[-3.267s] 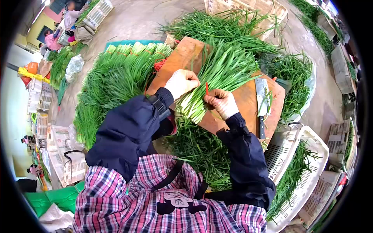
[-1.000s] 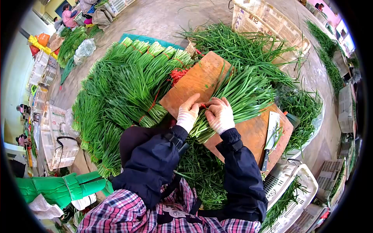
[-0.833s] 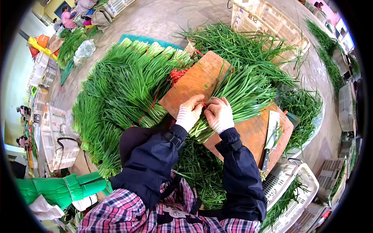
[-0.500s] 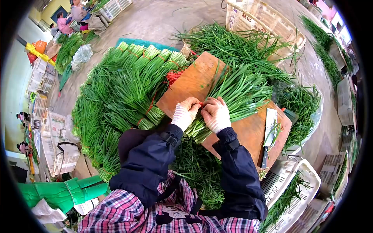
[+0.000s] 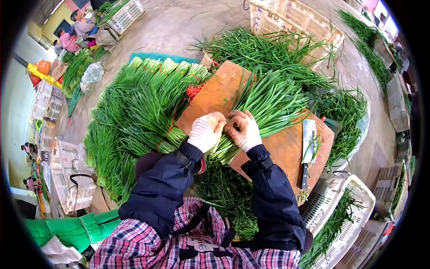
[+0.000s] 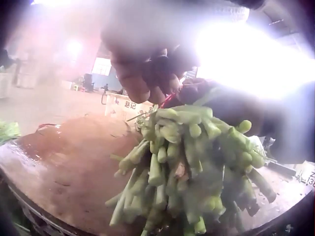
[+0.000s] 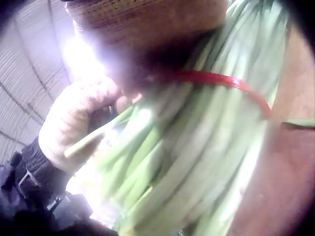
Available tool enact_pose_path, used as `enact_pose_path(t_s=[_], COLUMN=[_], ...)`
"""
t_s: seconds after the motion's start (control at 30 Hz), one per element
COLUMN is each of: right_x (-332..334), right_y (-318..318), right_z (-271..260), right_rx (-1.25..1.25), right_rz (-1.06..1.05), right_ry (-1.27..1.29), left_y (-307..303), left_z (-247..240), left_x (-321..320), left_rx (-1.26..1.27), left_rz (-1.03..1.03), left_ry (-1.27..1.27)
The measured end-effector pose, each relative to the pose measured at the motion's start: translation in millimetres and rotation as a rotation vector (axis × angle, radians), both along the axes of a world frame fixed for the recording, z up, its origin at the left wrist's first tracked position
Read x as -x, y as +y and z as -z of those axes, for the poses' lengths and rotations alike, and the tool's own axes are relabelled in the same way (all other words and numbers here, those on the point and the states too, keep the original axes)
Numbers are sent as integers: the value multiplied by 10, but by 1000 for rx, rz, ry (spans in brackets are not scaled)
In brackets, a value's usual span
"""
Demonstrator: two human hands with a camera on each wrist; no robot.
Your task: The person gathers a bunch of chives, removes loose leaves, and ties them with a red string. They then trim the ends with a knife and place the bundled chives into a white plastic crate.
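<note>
A bundle of green chives (image 5: 275, 103) lies across a wooden board (image 5: 215, 89), its pale cut ends (image 6: 197, 147) toward me. In the right wrist view a red tie (image 7: 211, 77) runs round its stalks. My left hand (image 5: 207, 131), in a striped covering that leaves the fingers bare, pinches the tie at the bundle's left side. Right beside it my right hand (image 5: 244, 130) also pinches the tie with curled fingers, knuckles over the stalks. In the left wrist view the fingertips meet over the tie, partly dark and blurred.
A cleaver (image 5: 309, 139) lies on the board's right part. Tied chive bundles (image 5: 134, 121) are piled at left, near red ties (image 5: 193, 91). Loose chives (image 5: 268, 51) lie behind the board, before a crate (image 5: 300, 20). Another crate (image 5: 320, 201) stands at right. People sit far off.
Earlier the hands were farther apart, with an end of the red tie standing up from the right hand. Now they are close together at the tie. The head view has shifted.
</note>
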State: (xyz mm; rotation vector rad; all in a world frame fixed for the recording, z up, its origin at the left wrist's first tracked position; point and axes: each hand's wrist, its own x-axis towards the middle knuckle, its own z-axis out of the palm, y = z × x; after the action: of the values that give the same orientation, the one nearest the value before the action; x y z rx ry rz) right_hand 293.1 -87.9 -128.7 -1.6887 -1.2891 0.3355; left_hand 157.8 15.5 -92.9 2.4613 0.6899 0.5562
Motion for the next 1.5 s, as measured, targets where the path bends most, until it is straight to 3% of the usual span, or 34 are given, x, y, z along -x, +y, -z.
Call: enact_pose_path(t_s=[0.1, 0.2, 0.37, 0.43, 0.57, 0.73, 0.93, 1.0, 1.03, 1.07, 1.1, 1.17, 1.23, 1.27, 1.37, 1.5], right_x=[19, -26, -30, -53, -37, -9, 111, 124, 131, 139, 202, 277, 469, 508, 459, 420], right_y=[-73, -109, -126, -148, -107, -56, 52, -90, -252, -450, -587, -945, -1210, -1221, -995, -738], right_z=[-108, 22, 119, 95, 53, 75, 263, 148, -30, -228, -203, 70, 182, 308, 174, -50], right_rx=[-115, -55, -70, -86, -81, -37, -41, -17, 0, -84, -179, -238, -389, -505, -477, -384], right_rz=[38, -68, -76, -65, -40, 48, 201, 100, 51, 82, 123, 69, 116, 77, 119, 128], right_ry=[409, 129, 238, 347, 415, 460, 297, 446, 520, 334, 373, 624, 1280, 1306, 1164, 1371], left_y=[-74, -163, -271, -265, -504, -690, -867, -780, -660, -546, -652, -730, -861, -855, -777, -739], left_z=[-67, -82, -143, -127, -69, -200, -106, 89, 467, 830, 634, 301, 110, 98, 175, 211], left_x=[-36, -88, -97, -32, 50, -229, -442, -468, -423, -379, -311, -308, -369, -372, -289, -304], left_rx=[-39, -99, -38, -126, -278, -124, -290, -335, -392, -446, -430, -240, -249, -212, -202, -238], left_rz=[9, 25, -80, -99, 50, -8, 14, -17, -52, -87, -162, -116, -121, -126, -136, -97], left_ry=[40, 28, 3, -61, 455, 750, 1128, 1190, 1132, 1071, 838, 832, 830, 808, 792, 806])
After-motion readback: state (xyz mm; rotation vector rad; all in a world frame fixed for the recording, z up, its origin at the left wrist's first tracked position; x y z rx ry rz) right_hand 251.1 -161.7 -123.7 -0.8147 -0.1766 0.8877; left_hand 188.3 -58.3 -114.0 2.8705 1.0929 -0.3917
